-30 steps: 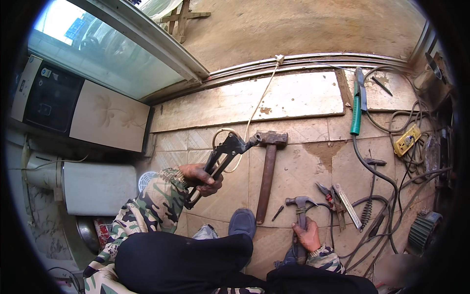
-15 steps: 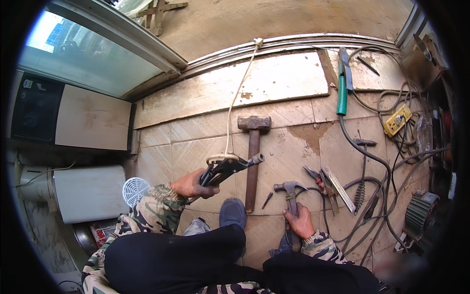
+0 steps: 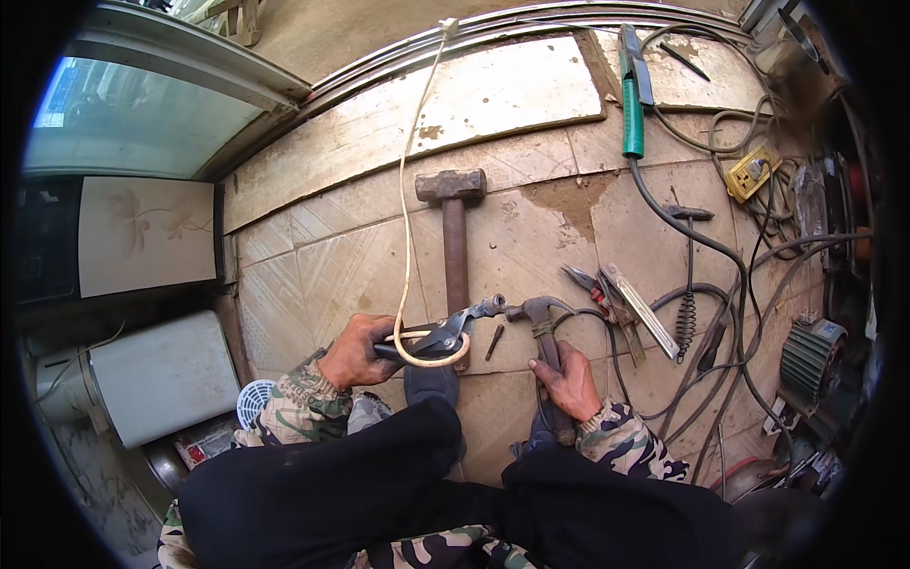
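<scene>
From where I'm standing, the person's left hand [image 3: 360, 353] is gripping a black metal linkage [image 3: 431, 339] above the tiled floor [image 3: 346, 275], near the toe of a dark shoe [image 3: 431, 385]; the fingers are curling round its rear end, though some are hiding beneath it and I can't tell how tightly they are pressing. A pale cord [image 3: 407, 228] is running down from the door track [image 3: 540, 19] and making a loop across the linkage. The right hand [image 3: 569, 384] is holding a claw hammer [image 3: 539, 327] by its handle, fingers wrapping round it and drawn together, the thumb lying along the side. The hammer's head is sitting just beside the linkage's round end, and I can't tell whether the two are touching. Beyond the linkage a sledgehammer [image 3: 456, 237] is lying with its head pointing toward the doorway, and a short dark rod [image 3: 494, 342] is resting between its handle and the claw hammer. Over on the right, red-handled pliers [image 3: 585, 282] are lying near a pale metal strip [image 3: 643, 313], a spring-handled hammer [image 3: 685, 327] is resting beyond them, and a green-handled clamp [image 3: 632, 119] is trailing its thick cable [image 3: 692, 230].
</scene>
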`<action>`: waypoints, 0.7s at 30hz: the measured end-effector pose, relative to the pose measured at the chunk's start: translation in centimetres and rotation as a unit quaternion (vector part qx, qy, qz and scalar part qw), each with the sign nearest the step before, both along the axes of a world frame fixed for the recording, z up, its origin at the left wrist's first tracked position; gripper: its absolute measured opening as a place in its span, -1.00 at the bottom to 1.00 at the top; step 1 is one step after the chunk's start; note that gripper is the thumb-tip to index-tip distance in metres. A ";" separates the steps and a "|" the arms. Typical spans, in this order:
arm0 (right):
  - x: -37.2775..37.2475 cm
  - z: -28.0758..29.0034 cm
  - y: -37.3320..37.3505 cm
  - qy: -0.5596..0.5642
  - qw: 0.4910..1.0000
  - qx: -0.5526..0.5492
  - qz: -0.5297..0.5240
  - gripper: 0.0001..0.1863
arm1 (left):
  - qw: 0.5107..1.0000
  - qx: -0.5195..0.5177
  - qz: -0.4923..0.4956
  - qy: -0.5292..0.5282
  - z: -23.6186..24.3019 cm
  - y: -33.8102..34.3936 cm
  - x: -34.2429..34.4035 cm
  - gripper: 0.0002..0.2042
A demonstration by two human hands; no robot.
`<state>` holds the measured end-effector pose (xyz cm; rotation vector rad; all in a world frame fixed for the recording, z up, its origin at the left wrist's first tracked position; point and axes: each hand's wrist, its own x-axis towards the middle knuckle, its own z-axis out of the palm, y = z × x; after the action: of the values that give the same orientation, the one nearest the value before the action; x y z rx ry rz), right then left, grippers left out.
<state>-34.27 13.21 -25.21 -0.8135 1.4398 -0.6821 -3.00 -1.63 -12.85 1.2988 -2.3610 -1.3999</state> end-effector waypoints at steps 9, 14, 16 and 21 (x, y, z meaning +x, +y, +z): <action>-0.6 4.9 -0.8 0.134 0.980 -0.141 -0.039 -0.71 | 0.999 -0.025 0.030 -0.004 -0.6 0.0 -1.4 -0.86; -2.2 10.2 -2.2 0.139 0.973 -0.168 -0.072 -0.68 | 0.997 -0.054 0.033 -0.036 -1.0 0.3 -0.8 -0.86; -2.3 10.7 -2.4 0.180 0.939 -0.278 -0.088 -0.68 | 0.997 -0.051 0.037 -0.035 -1.3 0.3 -1.0 -0.86; -1.9 10.4 -3.9 0.211 0.924 -0.319 -0.001 -0.66 | 0.997 -0.037 0.033 -0.055 -0.7 0.1 -1.1 -0.84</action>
<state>-36.19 9.29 -14.78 -1.5399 1.6136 -1.0467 -4.09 -1.56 -13.59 1.4539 -2.3898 -1.2416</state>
